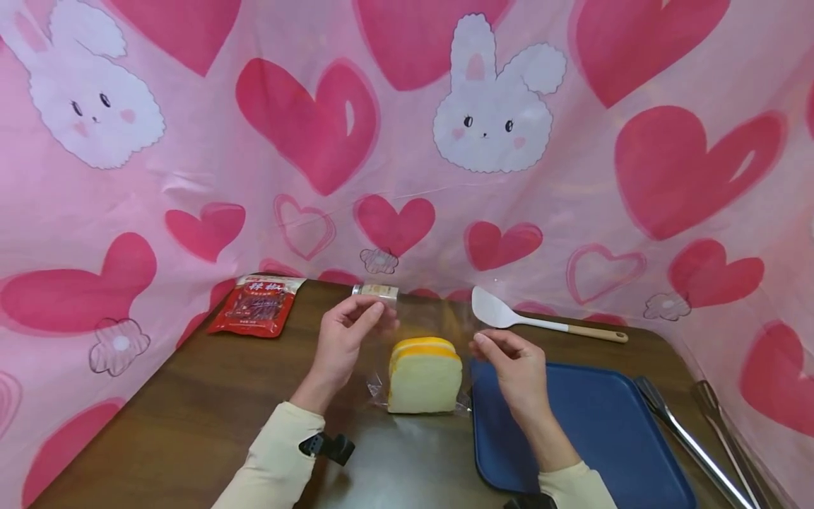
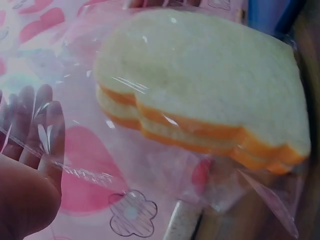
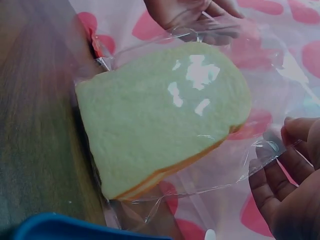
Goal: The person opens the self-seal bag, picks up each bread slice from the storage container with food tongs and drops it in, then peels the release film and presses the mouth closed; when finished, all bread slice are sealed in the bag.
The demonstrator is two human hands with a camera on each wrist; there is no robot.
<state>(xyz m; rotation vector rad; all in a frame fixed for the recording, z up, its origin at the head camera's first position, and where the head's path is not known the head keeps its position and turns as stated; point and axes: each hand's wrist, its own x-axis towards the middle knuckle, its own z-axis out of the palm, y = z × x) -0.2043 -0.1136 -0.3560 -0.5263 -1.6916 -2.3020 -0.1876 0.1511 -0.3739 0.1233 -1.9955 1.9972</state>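
Observation:
Two slices of bread stand inside a clear plastic bag in front of me, pale with orange-yellow crusts. My left hand pinches the bag's upper left edge between thumb and fingers. On the other side, my right hand pinches the upper right edge. In the left wrist view the left hand's fingers show through the film. The right wrist view has the right thumb and fingers along the bag's edge, the slices lying towards the bag's closed end.
A red food packet lies at the back left. Behind the bag is a small jar with a label. At the back right lies a white spatula with a wooden handle. A blue tray and metal tongs are on the right.

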